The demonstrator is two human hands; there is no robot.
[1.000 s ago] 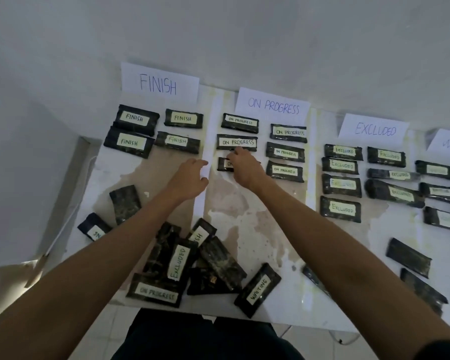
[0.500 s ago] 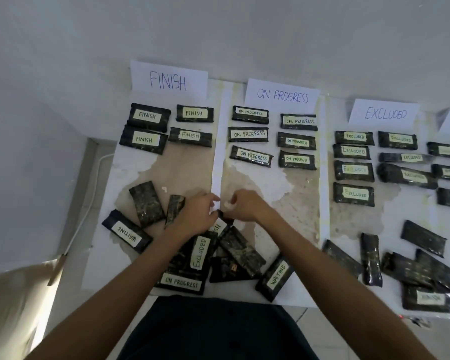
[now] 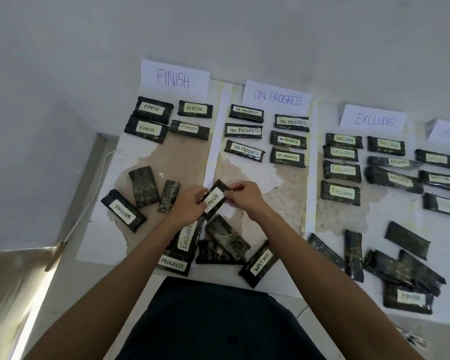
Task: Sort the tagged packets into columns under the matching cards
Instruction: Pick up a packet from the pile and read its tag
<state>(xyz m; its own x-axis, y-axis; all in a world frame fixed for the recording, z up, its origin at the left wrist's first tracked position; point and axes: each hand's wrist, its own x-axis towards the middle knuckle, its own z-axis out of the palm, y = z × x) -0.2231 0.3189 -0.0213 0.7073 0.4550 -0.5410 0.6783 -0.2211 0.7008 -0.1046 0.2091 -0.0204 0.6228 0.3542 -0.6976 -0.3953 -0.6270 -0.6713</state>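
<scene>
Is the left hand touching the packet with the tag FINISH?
Touching. The head view shows the left hand gripping one edge of the FINISH packet.

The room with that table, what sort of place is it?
Probably a plain room used as a makeshift sorting station: bare white wall, worn table, handwritten FINISH card over tagged packets, tiled floor.

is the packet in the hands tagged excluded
No, the packet held between the left hand and right hand has a tag reading FINISH.
</scene>
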